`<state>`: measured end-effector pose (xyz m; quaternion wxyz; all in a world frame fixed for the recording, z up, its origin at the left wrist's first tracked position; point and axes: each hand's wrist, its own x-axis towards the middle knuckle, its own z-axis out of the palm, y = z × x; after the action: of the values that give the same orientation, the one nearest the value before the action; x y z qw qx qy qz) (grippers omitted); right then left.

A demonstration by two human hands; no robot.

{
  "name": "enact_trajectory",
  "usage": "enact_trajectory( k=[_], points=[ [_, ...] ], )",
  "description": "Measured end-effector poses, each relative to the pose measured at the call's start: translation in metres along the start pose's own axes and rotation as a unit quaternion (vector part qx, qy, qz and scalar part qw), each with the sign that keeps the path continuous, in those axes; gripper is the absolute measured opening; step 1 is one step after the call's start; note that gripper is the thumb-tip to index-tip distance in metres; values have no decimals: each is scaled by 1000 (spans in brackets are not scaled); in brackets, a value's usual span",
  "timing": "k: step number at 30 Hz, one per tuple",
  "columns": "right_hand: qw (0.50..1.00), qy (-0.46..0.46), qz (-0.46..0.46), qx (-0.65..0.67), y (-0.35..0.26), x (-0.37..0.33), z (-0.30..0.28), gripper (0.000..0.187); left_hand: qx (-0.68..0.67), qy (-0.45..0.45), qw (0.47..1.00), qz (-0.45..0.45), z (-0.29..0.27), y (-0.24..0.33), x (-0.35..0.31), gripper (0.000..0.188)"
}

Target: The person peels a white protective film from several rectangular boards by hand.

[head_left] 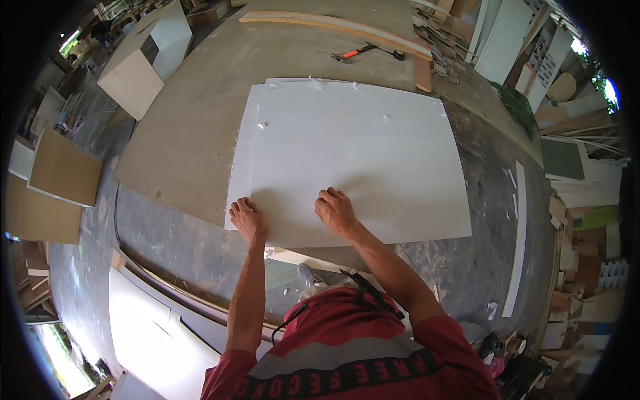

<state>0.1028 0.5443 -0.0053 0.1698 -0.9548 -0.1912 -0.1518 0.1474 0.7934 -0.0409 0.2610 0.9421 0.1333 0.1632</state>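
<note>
A large white panel lies flat before me, its left edge ragged with small white bits; a sliver of another white sheet shows at its far edge. My left hand is at the panel's near left corner, fingers curled and closed, with the fingertips hidden. Over the near middle of the panel, my right hand is closed too, knuckles up, casting a shadow on the white surface. What either hand pinches, if anything, is hidden. Small white scraps lie on the panel.
The panel rests on a wide brown board. Beyond it lie a hammer, a tape measure and a long wooden strip. A white strip lies at the right. Box-like cabinets stand at the left.
</note>
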Motion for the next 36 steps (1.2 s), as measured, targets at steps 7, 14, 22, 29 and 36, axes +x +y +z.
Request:
enact_trajectory(
  k=[7, 14, 22, 29, 36],
  points=[
    [989, 11, 76, 124, -2, 0, -8, 7, 13, -9, 1000, -15, 0, 0, 1, 17],
    [995, -60, 77, 35, -17, 2, -1, 6, 7, -10, 1000, -14, -1, 5, 0, 17],
    [988, -102, -9, -116, -23, 11, 2, 14, 6, -11, 1000, -17, -2, -2, 2, 15],
    [956, -87, 229, 162, 16, 22, -20, 15, -4, -9, 1000, -19, 0, 0, 1, 15],
    [986, -50, 122, 104, -7, -2, -4, 6, -10, -6, 1000, -21, 0, 6, 0, 15]
  ],
)
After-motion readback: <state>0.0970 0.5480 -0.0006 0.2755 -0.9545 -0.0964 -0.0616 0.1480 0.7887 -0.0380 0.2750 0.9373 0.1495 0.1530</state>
